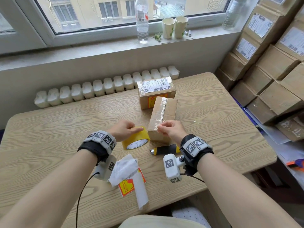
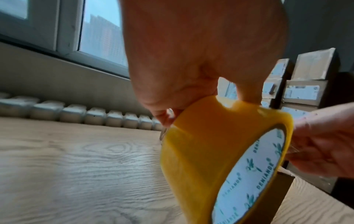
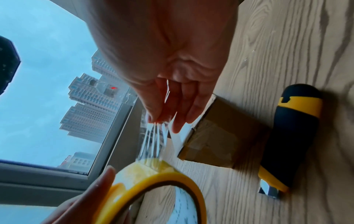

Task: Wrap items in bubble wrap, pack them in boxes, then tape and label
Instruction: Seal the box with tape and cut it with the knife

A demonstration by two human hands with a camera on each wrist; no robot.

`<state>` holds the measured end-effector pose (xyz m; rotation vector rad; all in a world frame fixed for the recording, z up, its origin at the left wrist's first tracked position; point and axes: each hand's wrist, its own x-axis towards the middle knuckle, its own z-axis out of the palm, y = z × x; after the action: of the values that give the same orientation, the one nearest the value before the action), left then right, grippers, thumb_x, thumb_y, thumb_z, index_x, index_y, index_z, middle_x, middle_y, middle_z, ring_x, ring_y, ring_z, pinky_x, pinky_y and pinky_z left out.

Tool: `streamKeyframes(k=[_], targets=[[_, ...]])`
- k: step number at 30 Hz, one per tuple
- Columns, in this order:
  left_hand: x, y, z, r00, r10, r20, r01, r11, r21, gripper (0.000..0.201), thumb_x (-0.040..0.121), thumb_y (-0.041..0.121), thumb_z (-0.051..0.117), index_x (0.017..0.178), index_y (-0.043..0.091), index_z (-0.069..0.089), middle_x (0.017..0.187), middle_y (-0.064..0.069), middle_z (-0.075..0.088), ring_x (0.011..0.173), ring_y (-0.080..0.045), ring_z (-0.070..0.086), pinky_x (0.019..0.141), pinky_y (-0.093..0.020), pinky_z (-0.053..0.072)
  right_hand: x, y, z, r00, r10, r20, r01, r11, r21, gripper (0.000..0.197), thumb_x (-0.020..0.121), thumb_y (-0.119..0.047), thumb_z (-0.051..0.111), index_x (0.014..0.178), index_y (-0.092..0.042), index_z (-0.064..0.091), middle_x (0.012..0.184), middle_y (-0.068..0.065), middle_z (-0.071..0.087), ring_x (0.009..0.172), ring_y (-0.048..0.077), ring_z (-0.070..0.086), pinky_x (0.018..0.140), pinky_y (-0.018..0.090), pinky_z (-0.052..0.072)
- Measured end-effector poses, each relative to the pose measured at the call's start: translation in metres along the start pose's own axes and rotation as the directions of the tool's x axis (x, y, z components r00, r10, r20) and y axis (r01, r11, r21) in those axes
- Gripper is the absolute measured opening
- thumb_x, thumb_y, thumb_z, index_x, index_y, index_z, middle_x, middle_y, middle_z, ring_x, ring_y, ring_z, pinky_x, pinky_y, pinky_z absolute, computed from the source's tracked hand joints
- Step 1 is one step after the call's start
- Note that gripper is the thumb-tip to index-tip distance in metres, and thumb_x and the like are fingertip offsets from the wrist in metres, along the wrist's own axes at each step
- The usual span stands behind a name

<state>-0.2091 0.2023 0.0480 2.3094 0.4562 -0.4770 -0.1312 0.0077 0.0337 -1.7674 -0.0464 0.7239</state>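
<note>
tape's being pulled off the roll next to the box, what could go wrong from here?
1. The tape strip pinched by the right hand is already bunched into strands; it may stick to itself and seal the near box badly.
2. The left hand holds the tape roll from above only; a hard pull could twist it out of that grip.
3. The utility knife lies just under the right wrist and could be knocked.

Soft daylight comes through the window (image 1: pixel 105 14) beyond the far edge of the worktop (image 1: pixel 49 129), lighting the head view evenly with faint shadows. Straight lines bow toward that picture's edges. Both wrist views are dimmer, backlit and smeared; the hands (image 2: pixel 201 53) look dark, and the tape roll (image 2: pixel 220 151) glows, perhaps translucent.
</note>
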Motion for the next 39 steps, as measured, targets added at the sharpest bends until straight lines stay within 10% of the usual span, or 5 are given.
streamKeyframes(k=[7, 13, 23, 39], targets=[[0.001, -0.009, -0.005, 0.993, 0.085, 0.080, -0.054, 0.941, -0.333, 0.050, 0.065, 0.064, 0.060, 0.058, 0.017, 0.047, 0.056, 0.005, 0.037, 0.053, -0.010, 0.035, 0.054, -0.023, 0.026, 0.000, 0.008, -0.004, 0.997, 0.062, -0.043, -0.058, 0.996, 0.074, 0.016, 0.085, -0.004, 0.066, 0.095, 0.009, 0.066, 0.070, 0.007, 0.061, 0.065, 0.013, 0.058, 0.070, 0.027, 0.053], [0.015, -0.015, -0.001, 1.000, -0.017, -0.017, 0.018, 0.998, 0.055, 0.056, 0.076, 0.057, 0.066, 0.074, 0.001, 0.066, 0.060, -0.003, 0.053, 0.056, -0.014, 0.047, 0.054, -0.029, 0.035, -0.003, 0.016, -0.020, 0.994, 0.101, -0.047, -0.094, 0.987, 0.133, 0.013, 0.088, -0.002, 0.062, 0.075, -0.005, 0.063, 0.070, 0.012, 0.063, 0.062, 0.017, 0.061, 0.060, 0.019, 0.055], [0.029, 0.000, 0.000, 0.999, 0.035, -0.032, -0.029, 0.987, 0.159, 0.032, 0.085, 0.048, 0.063, 0.074, 0.018, 0.067, 0.061, 0.005, 0.060, 0.055, -0.007, 0.050, 0.046, -0.020, 0.033, -0.007, 0.030, -0.035, 0.970, 0.215, -0.111, -0.183, 0.952, 0.243, 0.011, 0.085, -0.001, 0.065, 0.074, -0.001, 0.065, 0.063, 0.009, 0.065, 0.060, 0.016, 0.063, 0.063, 0.022, 0.056], [0.047, 0.003, 0.002, 0.997, 0.077, -0.030, -0.062, 0.937, 0.343, 0.042, 0.081, 0.054, 0.063, 0.083, 0.014, 0.075, 0.075, -0.006, 0.070, 0.074, -0.021, 0.064, 0.068, -0.036, 0.055, 0.002, 0.038, -0.041, 0.942, 0.283, -0.181, -0.235, 0.940, 0.248, 0.014, 0.080, -0.012, 0.074, 0.073, -0.002, 0.065, 0.066, 0.010, 0.065, 0.055, 0.014, 0.063, 0.056, 0.019, 0.055]])
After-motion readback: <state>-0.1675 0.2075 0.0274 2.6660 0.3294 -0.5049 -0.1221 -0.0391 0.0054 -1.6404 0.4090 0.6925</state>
